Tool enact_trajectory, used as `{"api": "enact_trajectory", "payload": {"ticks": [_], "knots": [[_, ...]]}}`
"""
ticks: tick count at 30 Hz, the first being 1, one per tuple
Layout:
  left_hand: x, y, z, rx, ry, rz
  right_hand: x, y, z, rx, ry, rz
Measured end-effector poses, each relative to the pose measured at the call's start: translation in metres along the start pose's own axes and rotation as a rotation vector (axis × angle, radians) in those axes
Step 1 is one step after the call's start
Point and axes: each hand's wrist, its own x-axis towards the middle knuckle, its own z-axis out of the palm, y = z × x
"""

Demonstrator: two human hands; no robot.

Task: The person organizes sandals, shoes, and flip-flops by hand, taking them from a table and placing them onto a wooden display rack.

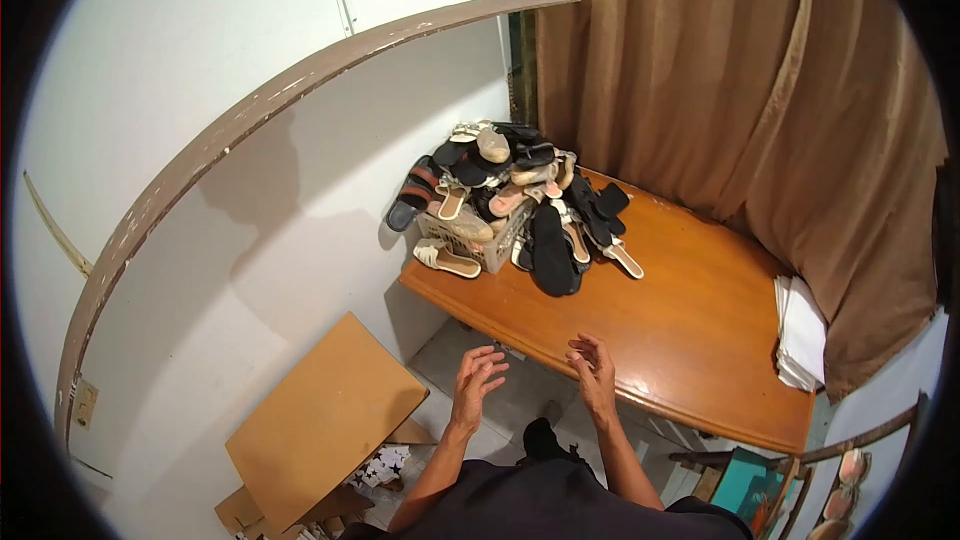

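Note:
My left hand (477,382) and my right hand (593,368) are raised in front of my body, near the front edge of the wooden table (690,315). Both have fingers apart and slightly curled, and neither holds anything. Beyond them, a plastic basket (492,249) heaped with sandals stands on the table's left end. A black sandal (553,255) leans beside it, sole toward me. One white-strapped sandal (447,260) lies at the basket's front, another white sandal (627,260) to its right. A black sandal with brown straps (412,195) hangs at the pile's left side.
A stack of white paper or bags (800,333) lies at the table's right end, by the brown curtain (690,70). A cardboard box (325,420) stands on the floor at left. A rack with footwear (845,490) is at lower right. A curved shelf (250,105) juts from the wall.

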Motion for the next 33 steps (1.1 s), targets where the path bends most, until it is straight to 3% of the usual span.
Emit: {"api": "enact_trajectory", "payload": {"ticks": [8,22,33], "knots": [[0.112,0.007,0.002,0.043,0.174,0.009,0.135,0.021,0.022,-0.017,-0.123,0.017],[0.281,0.016,0.041,0.052,0.110,-0.006,0.295,0.030,0.009,0.029,-0.088,0.041],[0.404,0.029,0.019,0.068,-0.019,-0.009,0.392,0.024,0.053,-0.063,0.020,0.032]]}}
